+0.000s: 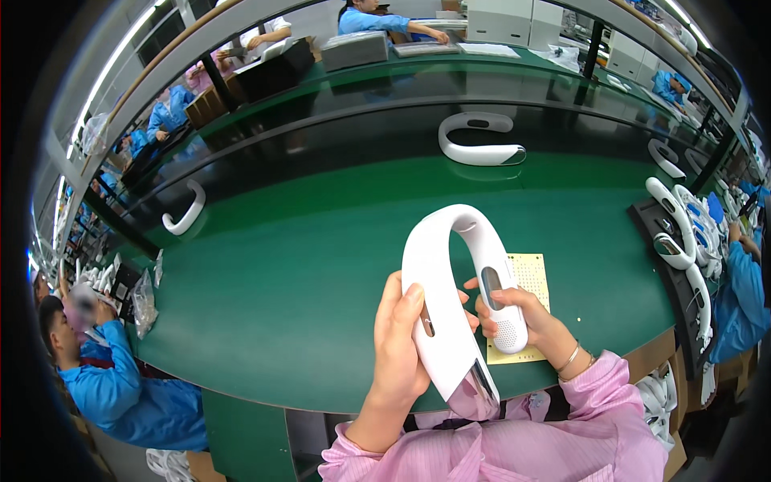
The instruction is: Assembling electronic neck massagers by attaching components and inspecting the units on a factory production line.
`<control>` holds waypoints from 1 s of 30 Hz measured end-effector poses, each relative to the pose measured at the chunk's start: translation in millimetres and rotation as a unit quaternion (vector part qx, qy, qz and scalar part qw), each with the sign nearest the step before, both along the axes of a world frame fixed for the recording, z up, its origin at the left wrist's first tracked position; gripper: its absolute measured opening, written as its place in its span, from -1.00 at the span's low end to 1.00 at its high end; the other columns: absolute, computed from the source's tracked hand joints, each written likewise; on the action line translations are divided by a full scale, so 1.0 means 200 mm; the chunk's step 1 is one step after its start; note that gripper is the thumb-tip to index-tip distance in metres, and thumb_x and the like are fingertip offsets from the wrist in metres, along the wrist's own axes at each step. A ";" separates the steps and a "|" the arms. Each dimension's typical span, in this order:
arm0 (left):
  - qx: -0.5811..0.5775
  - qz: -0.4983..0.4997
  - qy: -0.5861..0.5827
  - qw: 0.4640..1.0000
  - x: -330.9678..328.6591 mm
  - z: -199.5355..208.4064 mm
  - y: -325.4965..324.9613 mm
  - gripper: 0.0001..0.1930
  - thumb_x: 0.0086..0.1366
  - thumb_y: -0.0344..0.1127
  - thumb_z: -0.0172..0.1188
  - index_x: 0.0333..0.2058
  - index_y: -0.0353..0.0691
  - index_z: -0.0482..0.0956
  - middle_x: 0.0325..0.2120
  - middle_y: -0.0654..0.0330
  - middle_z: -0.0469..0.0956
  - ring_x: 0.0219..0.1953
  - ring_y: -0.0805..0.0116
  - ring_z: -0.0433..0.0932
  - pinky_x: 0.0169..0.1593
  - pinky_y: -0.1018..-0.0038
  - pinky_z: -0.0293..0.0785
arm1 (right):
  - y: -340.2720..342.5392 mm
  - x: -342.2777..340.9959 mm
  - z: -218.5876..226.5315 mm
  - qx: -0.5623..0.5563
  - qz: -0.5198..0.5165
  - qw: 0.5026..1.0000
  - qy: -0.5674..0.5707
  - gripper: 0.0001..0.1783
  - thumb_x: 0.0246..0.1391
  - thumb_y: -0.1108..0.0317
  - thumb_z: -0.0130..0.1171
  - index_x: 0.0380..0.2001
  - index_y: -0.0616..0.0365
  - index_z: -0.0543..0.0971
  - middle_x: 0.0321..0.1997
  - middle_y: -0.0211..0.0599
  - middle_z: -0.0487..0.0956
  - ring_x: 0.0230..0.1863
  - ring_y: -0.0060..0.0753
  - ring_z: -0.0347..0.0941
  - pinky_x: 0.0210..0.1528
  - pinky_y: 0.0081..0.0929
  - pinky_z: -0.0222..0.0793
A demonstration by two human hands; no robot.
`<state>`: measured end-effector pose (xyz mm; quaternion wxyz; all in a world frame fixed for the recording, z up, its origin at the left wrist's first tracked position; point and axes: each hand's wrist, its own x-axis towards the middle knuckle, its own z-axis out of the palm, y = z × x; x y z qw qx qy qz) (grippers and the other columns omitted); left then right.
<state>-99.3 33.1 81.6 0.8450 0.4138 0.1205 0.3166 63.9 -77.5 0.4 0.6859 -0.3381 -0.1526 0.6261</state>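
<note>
A white U-shaped neckband device point(440, 273) is held up in front of me, its curve at the top and both ends pointing down. My left hand point(397, 341) wraps round its broader left arm, thumb on the outer face near a small dark slot. The end of that arm looks glossy and slanted. Around the other arm my right hand point(534, 317) is closed, with the thumb by a grey oval pad above a patch of small holes. Behind this hand a yellow sheet point(530, 273) with a printed grid lies on the green table point(281, 297).
Another neckband point(474, 153) rests at the table's far side, and one more point(186, 210) lies far left. At right, a black tray point(679, 321) holds several white parts beside a person in blue. A plastic bag point(144, 304) sits near a co-worker point(120, 386) at left.
</note>
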 end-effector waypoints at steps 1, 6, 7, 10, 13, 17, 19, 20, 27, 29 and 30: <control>0.002 0.005 0.005 1.000 0.01 0.01 -0.01 -0.68 0.35 -0.13 -0.21 -0.17 -0.30 0.28 -0.41 0.01 0.49 -0.53 0.25 0.57 -0.46 0.40 0.55 | 0.00 0.00 -0.01 0.004 0.004 1.000 0.006 -0.44 0.04 0.26 0.08 0.08 0.29 0.25 -0.52 -0.29 0.42 -0.62 -0.47 0.36 -0.54 -0.48 0.32; 0.016 0.033 0.033 0.999 0.04 0.05 -0.03 -0.68 0.34 -0.13 -0.20 -0.19 -0.30 0.28 -0.44 0.01 0.49 -0.53 0.26 0.57 -0.48 0.43 0.55 | 0.01 0.01 -0.03 0.013 0.018 0.999 0.044 -0.46 0.06 0.27 0.05 0.08 0.30 0.24 -0.52 -0.26 0.42 -0.61 -0.45 0.36 -0.53 -0.47 0.34; 0.015 0.031 0.033 0.999 0.04 0.05 -0.04 -0.68 0.34 -0.13 -0.20 -0.19 -0.30 0.28 -0.44 0.01 0.49 -0.54 0.26 0.57 -0.48 0.43 0.55 | 0.01 0.01 -0.04 0.012 0.020 0.999 0.049 -0.46 0.07 0.28 0.05 0.08 0.30 0.24 -0.52 -0.26 0.43 -0.61 -0.45 0.36 -0.52 -0.47 0.34; 0.014 0.026 0.030 0.999 0.04 0.07 -0.05 -0.69 0.33 -0.13 -0.19 -0.19 -0.31 0.28 -0.44 0.01 0.49 -0.54 0.26 0.57 -0.50 0.44 0.54 | 0.01 0.00 -0.03 0.003 0.015 0.998 0.058 -0.46 0.06 0.27 0.05 0.08 0.30 0.24 -0.52 -0.25 0.44 -0.62 -0.43 0.37 -0.52 -0.45 0.35; 0.021 0.025 0.030 0.999 0.03 0.08 -0.06 -0.68 0.33 -0.13 -0.19 -0.19 -0.32 0.27 -0.45 0.00 0.49 -0.55 0.27 0.57 -0.51 0.45 0.54 | 0.01 0.00 -0.03 0.001 0.018 0.998 0.054 -0.46 0.06 0.27 0.06 0.07 0.30 0.25 -0.52 -0.24 0.44 -0.61 -0.42 0.38 -0.51 -0.43 0.35; 0.032 0.028 0.042 0.998 0.01 0.09 -0.07 -0.67 0.32 -0.13 -0.19 -0.19 -0.33 0.26 -0.45 -0.01 0.48 -0.56 0.26 0.57 -0.52 0.45 0.53 | 0.01 0.00 -0.06 0.019 0.023 0.999 0.037 -0.45 0.04 0.26 0.08 0.06 0.30 0.26 -0.53 -0.24 0.44 -0.60 -0.41 0.39 -0.50 -0.44 0.36; 0.036 0.028 0.044 0.998 0.01 0.09 -0.08 -0.68 0.32 -0.13 -0.19 -0.19 -0.33 0.25 -0.45 -0.01 0.48 -0.56 0.26 0.57 -0.52 0.46 0.53 | 0.02 0.00 -0.07 0.022 0.021 0.999 0.034 -0.45 0.03 0.26 0.09 0.05 0.30 0.26 -0.53 -0.24 0.44 -0.60 -0.42 0.39 -0.49 -0.45 0.36; 0.035 0.028 0.044 0.998 0.01 0.09 -0.08 -0.68 0.32 -0.13 -0.19 -0.20 -0.32 0.25 -0.45 -0.01 0.48 -0.56 0.26 0.57 -0.52 0.46 0.53 | 0.02 0.00 -0.06 0.017 0.019 0.999 0.027 -0.44 0.02 0.25 0.10 0.05 0.31 0.26 -0.53 -0.24 0.44 -0.59 -0.42 0.39 -0.49 -0.45 0.36; 0.035 0.004 0.025 0.999 -0.05 0.02 -0.04 -0.64 0.38 -0.16 -0.28 -0.09 -0.37 0.25 -0.37 -0.02 0.48 -0.51 0.30 0.55 -0.47 0.48 0.50 | 0.01 -0.01 -0.03 0.026 -0.032 0.998 -0.041 -0.42 -0.03 0.27 0.16 0.05 0.28 0.27 -0.52 -0.29 0.43 -0.58 -0.46 0.40 -0.50 -0.50 0.36; 0.045 0.006 0.017 0.999 -0.07 -0.02 -0.01 -0.58 0.41 -0.14 -0.35 0.03 -0.36 0.21 -0.25 -0.02 0.45 -0.49 0.31 0.53 -0.44 0.46 0.49 | 0.00 0.00 -0.01 0.022 -0.067 0.993 -0.092 -0.43 -0.03 0.28 0.17 0.04 0.27 0.28 -0.51 -0.31 0.42 -0.58 -0.48 0.40 -0.51 -0.52 0.35; 0.056 0.020 0.015 0.998 -0.07 -0.04 0.00 -0.57 0.42 -0.13 -0.35 0.05 -0.35 0.20 -0.21 -0.03 0.44 -0.48 0.31 0.53 -0.44 0.45 0.50 | -0.01 0.00 0.00 0.016 -0.083 0.989 -0.118 -0.43 -0.04 0.29 0.17 0.04 0.26 0.28 -0.51 -0.32 0.42 -0.58 -0.49 0.40 -0.51 -0.52 0.35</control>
